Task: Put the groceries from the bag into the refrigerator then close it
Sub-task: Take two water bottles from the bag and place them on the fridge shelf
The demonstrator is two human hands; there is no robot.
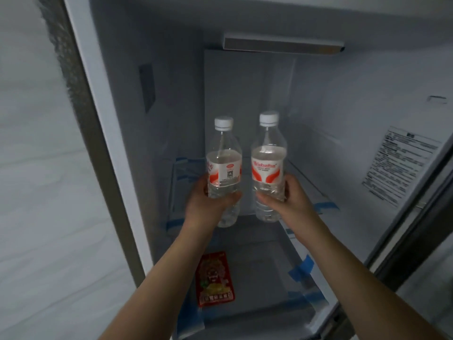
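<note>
While our left hand (208,204) and right hand (289,197) are each gripping a water bottle (223,168) (268,168) upright, we're loading the refrigerator (343,106), probably aiming for the upper shelf (308,185), next setting both down.

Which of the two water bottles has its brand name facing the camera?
The bottle in the right hand: its label shows red lettering. The left hand's bottle shows a QR code.
</note>
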